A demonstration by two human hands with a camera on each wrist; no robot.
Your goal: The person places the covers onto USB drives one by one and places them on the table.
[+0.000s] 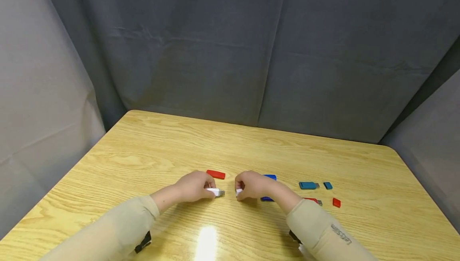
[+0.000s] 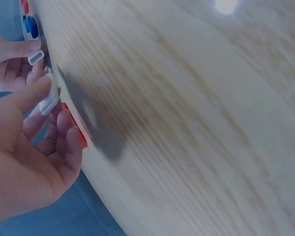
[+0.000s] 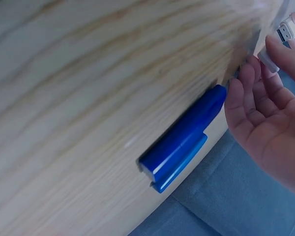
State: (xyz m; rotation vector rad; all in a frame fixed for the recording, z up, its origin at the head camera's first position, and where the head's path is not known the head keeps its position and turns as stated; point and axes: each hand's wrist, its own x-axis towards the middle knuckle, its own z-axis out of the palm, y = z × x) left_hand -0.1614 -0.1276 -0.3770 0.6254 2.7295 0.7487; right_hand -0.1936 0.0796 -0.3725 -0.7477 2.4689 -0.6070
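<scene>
My left hand [image 1: 195, 186] pinches a white USB stick [image 1: 214, 191] between thumb and fingers, its metal plug bare and pointing right. Across a small gap, my right hand [image 1: 254, 185] pinches a small white cap [image 1: 238, 191]. In the left wrist view the cap [image 2: 36, 58] shows its hollow opening toward the stick [image 2: 50, 96]. The right wrist view shows the plug of the stick [image 3: 284, 33] close to the cap [image 3: 268, 61]. Both hands are just above the wooden table.
A red USB stick [image 1: 216, 174] lies behind my left hand. Blue sticks [image 1: 270, 177] lie partly hidden by my right hand. Farther right are a teal stick [image 1: 307, 185], teal cap [image 1: 328, 185], red stick [image 1: 313, 200] and red cap [image 1: 336, 202]. Grey curtain [image 1: 201, 53] hangs behind.
</scene>
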